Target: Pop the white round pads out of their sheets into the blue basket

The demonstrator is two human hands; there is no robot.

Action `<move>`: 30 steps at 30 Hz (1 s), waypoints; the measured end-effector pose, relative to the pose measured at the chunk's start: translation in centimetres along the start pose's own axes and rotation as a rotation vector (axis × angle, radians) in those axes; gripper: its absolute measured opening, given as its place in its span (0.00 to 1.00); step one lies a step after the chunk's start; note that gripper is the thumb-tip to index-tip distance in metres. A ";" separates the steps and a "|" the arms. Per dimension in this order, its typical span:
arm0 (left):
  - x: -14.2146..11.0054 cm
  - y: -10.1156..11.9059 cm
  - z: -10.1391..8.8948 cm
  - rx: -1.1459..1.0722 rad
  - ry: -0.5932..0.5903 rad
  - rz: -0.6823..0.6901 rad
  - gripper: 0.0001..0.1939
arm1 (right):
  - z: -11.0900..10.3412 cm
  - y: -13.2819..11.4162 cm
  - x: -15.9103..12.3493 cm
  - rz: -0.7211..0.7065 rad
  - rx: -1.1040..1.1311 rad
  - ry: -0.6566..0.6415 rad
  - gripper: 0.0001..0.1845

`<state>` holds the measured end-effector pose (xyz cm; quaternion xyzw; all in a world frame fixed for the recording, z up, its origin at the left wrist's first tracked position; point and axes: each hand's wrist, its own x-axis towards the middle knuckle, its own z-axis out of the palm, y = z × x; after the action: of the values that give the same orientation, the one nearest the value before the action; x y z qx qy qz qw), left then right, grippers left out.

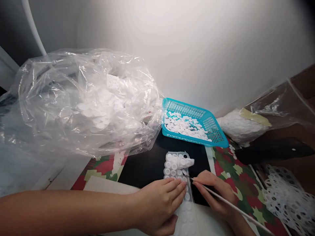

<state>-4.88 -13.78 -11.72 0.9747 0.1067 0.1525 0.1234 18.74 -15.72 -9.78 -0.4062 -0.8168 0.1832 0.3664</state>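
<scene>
My left hand [159,203] lies over a translucent plastic tray [188,214] of round cups, its fingers stretched out and pressed on it. White round pieces show in several cups near the tray's far end. A crumpled or folded white piece [186,162] rests across that end. In a pinch, my right hand [216,190] holds a thin white stick [228,205] with a narrow, darker tip. That tip reaches a small white disc [184,172] at the tray's right edge, just beyond my left fingertips. Whether the tip touches the disc is too small to tell.
Behind the tray, a blue basket [219,131] holds many white discs. A large clear bag [73,131] with white pieces fills the left. To the right are another filled bag [243,127], a black flat object [273,150] and punched white sheets [287,193].
</scene>
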 end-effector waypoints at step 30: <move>0.1 0.0 -0.1 -0.031 -0.019 0.006 0.31 | 1.2 1.0 0.1 -0.339 -0.515 -0.041 0.15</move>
<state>-4.83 -13.72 -11.64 0.9744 0.1004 0.1453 0.1391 18.37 -15.07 -11.14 -0.3398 -0.8997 -0.0855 0.2602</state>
